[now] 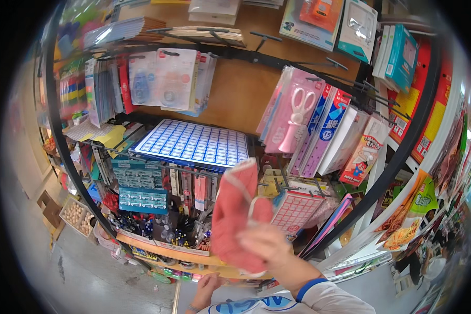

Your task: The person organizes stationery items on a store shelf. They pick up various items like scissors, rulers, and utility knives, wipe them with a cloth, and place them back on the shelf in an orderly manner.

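My right hand (265, 245) grips a red cloth (235, 216) with a pale edge, possibly a folded mitt or rag, raised in front of a stationery rack. The cloth covers part of the pen shelf, and its top overlaps the corner of a stack of blue-and-white label sheets (194, 143). Low down, close to my body, my left hand (209, 283) has its fingers curled; whether anything is in them cannot be told. Right of the cloth hang a pack of red-lined label sheets (296, 210) and a pink scissors pack (294, 114).
The rack's black metal frame (412, 117) curves at the right, with hooks (265, 37) jutting out. Pens (180, 235) stand above a wooden shelf edge (172, 251). A crate of eggs (76, 216) sits at the left near the floor. Snack packs (408, 216) hang at the right.
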Demonstrator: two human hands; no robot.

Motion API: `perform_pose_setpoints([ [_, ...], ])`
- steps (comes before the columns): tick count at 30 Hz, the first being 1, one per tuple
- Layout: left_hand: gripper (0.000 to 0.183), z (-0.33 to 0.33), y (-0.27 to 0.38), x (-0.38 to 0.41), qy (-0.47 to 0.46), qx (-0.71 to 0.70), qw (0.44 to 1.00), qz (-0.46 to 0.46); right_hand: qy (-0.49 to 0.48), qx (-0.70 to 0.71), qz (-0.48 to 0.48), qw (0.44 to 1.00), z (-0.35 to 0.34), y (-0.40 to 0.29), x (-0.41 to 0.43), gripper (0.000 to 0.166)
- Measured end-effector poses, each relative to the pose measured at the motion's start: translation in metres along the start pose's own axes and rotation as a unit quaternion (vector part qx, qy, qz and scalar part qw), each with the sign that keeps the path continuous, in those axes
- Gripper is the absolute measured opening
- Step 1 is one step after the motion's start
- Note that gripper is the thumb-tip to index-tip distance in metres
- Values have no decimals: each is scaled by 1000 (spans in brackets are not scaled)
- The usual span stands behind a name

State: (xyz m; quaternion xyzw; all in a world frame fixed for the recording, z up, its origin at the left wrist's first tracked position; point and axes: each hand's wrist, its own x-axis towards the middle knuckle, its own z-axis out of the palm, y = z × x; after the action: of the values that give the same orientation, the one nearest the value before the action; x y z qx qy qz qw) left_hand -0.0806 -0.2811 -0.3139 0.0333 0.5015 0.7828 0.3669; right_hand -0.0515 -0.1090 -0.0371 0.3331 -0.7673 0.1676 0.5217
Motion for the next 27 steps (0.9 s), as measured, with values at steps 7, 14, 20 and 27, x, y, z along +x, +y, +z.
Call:
perform_pose_setpoints([
  [7, 58, 65, 26, 15, -230, -133, 963, -48, -69, 107, 437, 891, 29, -43, -153, 37],
  [14, 52, 101, -13, 19, -276, -157, 909, -269, -112, -95, 527, 837, 14, -86, -218, 40],
  [20, 51, 113, -42, 10, -315, -16, 937, -150, -171, -104, 474, 857, -17, -103, -247, 65],
  [27, 54, 161, -88, -3, -390, -210, 845, -300, -169, 7, 563, 809, -82, -114, -301, 69],
])
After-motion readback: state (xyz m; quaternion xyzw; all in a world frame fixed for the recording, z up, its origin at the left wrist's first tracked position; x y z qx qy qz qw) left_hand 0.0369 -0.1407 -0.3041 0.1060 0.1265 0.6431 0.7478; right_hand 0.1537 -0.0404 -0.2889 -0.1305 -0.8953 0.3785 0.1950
